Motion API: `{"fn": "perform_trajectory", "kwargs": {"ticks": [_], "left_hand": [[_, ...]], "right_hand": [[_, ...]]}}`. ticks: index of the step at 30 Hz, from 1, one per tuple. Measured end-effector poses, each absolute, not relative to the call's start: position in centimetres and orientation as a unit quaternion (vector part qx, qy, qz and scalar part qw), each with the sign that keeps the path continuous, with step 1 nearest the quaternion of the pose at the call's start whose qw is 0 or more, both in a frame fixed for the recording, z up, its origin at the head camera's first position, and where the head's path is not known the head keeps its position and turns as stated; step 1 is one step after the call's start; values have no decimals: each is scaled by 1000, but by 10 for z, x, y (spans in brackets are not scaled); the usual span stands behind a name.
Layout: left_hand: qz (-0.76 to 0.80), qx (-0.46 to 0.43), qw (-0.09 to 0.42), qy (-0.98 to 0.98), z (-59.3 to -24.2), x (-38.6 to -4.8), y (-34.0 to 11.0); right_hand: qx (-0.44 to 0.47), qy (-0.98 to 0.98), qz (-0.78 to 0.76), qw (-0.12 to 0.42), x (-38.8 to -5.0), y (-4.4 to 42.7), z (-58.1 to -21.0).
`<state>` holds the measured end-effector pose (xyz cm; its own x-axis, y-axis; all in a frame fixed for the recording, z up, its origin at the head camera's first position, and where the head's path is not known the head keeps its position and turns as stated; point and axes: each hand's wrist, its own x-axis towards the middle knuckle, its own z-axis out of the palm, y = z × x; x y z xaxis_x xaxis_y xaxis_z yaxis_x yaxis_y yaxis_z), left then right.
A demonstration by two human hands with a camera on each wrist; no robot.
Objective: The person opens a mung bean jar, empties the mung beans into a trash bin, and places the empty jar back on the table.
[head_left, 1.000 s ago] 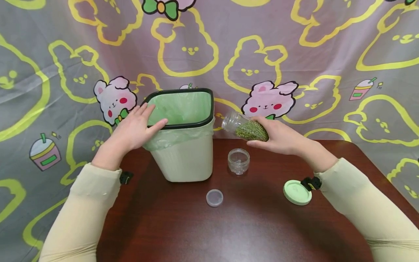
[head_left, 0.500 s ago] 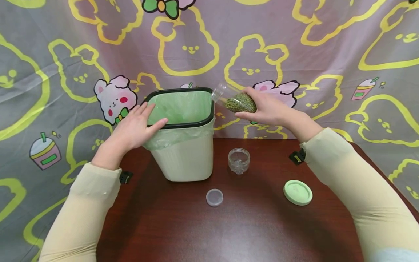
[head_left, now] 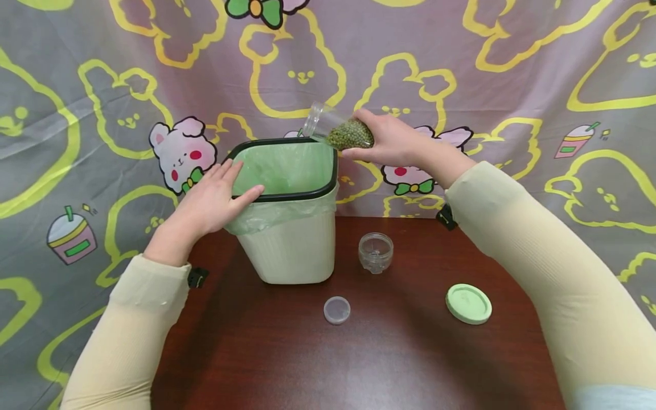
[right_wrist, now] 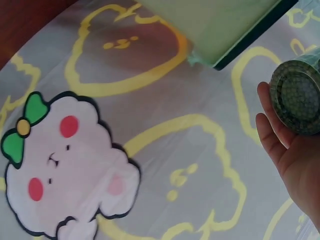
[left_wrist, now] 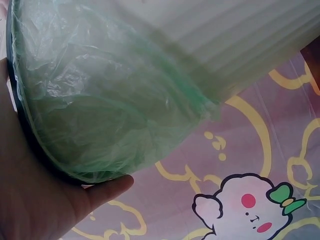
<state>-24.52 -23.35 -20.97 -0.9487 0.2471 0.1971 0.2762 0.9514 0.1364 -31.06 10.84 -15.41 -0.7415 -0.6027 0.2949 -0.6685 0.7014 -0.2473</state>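
My right hand grips a clear jar that lies tilted on its side, its open mouth turned left over the bin's right rim. Green mung beans sit in the jar's lower end. In the right wrist view the jar's round base faces the camera, with my fingers around it. A cream trash bin with a black rim and a pale green liner bag stands on the table. My left hand rests on the bin's left rim, fingers extended and thumb spread along the front edge.
A small open clear jar stands right of the bin. A small translucent lid lies in front of it, and a light green lid farther right on the brown table. A patterned curtain hangs close behind.
My right hand has raised the jar of mung beans and carried it left, from above the small jar to the bin's right rim. My left hand has stayed on the rim.
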Motion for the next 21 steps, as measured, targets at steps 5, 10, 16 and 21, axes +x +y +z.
{"fn": "perform_trajectory", "kwargs": {"ticks": [5,10,16,21], "left_hand": [[-83,-131,87,-984,-210,-245,-234],[-85,-132,87,-984,-210,-245,-232],[-83,-129,86,-984,-210,-245,-232],[-84,-127,85,-985,-210,-244,-234]], "right_hand": [[358,-914,171,86,-313,88,-144],[357,-914,169,90,-315,72,-136],[350,-916,179,85,-320,59,-133],[360,-910,192,78,-327,52,-136]]}}
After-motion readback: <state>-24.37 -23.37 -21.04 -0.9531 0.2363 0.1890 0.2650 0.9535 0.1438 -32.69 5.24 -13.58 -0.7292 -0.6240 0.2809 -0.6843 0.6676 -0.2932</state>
